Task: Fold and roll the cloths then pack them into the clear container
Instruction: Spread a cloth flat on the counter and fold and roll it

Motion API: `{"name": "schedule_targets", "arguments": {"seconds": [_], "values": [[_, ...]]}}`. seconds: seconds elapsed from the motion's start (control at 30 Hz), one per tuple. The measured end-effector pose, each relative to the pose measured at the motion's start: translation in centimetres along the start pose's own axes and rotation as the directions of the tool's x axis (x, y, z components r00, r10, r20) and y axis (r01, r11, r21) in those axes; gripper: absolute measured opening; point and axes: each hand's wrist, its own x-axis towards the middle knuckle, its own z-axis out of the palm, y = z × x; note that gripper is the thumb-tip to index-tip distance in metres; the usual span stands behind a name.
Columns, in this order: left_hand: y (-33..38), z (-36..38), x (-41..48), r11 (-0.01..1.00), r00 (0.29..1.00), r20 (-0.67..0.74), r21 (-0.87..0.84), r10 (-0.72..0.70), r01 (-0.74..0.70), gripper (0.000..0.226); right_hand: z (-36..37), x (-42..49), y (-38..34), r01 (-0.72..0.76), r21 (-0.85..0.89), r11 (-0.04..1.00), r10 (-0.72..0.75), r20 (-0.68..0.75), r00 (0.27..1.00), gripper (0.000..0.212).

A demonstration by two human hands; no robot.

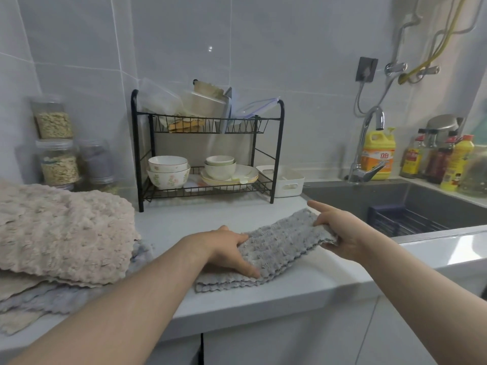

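Grey cloth (274, 248), folded long, runs diagonally near-left to far-right.

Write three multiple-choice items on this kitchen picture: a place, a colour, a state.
1. Where is the beige cloth pile? A) on the counter, left of the dish rack B) in the sink C) on the rack
2. The cloth that the hands handle is: A) red B) grey C) green
3. Its right end is: A) flat, untouched B) rolled tight C) lifted by the right hand
Answers: A, the pile lies beside the rack's left leg; B, it is plainly grey; C, the right hand pinches it above the counter while the left hand presses the other end.
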Motion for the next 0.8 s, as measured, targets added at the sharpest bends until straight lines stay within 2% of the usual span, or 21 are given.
{"name": "schedule_targets", "arguments": {"seconds": [0.1, 0.2, 0.3, 0.37, 0.43, 0.5, 0.6, 0.67, 0.73, 0.8], "values": [[1.0, 0.1, 0.8, 1.0, 1.0, -0.024, -0.026, 0.002, -0.003, 0.12, -0.5, 0.2, -0.4, 0.027, 0.021, 0.999, -0.027, -0.013, 1.0, 0.054], [1.2, 0.6, 0.2, 0.974, 0.968, -0.239, -0.19, 0.073, -0.12, 0.114, -1.1, 0.4, -1.3, 0.071, -0.053, 0.996, -0.074, -0.054, 0.996, 0.051], [-1.1, 0.6, -1.1, 0.957, 0.892, -0.45, -0.239, 0.039, -0.162, 0.084, -1.3, 0.4, -2.2, 0.144, -0.21, 0.967, -0.162, -0.071, 0.984, 0.052], [-3.8, 0.5, -1.8, 0.984, 0.855, -0.517, -0.172, -0.049, -0.048, 0.064, -0.7, 0.1, -3.0, 0.193, -0.316, 0.929, -0.221, -0.058, 0.973, 0.055], [-6.5, 1.0, -2.0, 0.992, 0.847, -0.516, -0.054, -0.128, 0.117, 0.052, 0.7, -0.1, -3.7, 0.243, -0.445, 0.862, -0.286, -0.03, 0.958, 0.055], [-8.2, 2.1, -2.0, 0.979, 0.862, -0.473, -0.009, -0.183, 0.204, 0.044, 3.2, -0.5, -4.0, 0.292, -0.547, 0.784, -0.33, 0.029, 0.943, 0.042], [-9.4, 3.5, -1.8, 0.977, 0.86, -0.466, -0.064, -0.21, 0.204, 0.039, 7.9, -0.3, -3.3, 0.346, -0.735, 0.583, -0.367, 0.142, 0.919, 0.012], [-9.7, 3.7, -1.6, 0.975, 0.838, -0.497, -0.096, -0.223, 0.203, 0.038, 10.8, -0.4, -2.4, 0.35, -0.83, 0.435, -0.339, 0.209, 0.917, 0.021], [-9.8, 3.7, -1.5, 0.974, 0.821, -0.524, -0.11, -0.226, 0.198, 0.033, 13.6, -0.4, -1.3, 0.355, -0.865, 0.355, -0.303, 0.252, 0.919, 0.005], [-10.0, 3.8, -1.4, 0.971, 0.808, -0.539, -0.144, -0.24, 0.192, 0.031, 15.7, -0.4, -0.2, 0.354, -0.889, 0.289, -0.299, 0.267, 0.916, 0.015]]}}
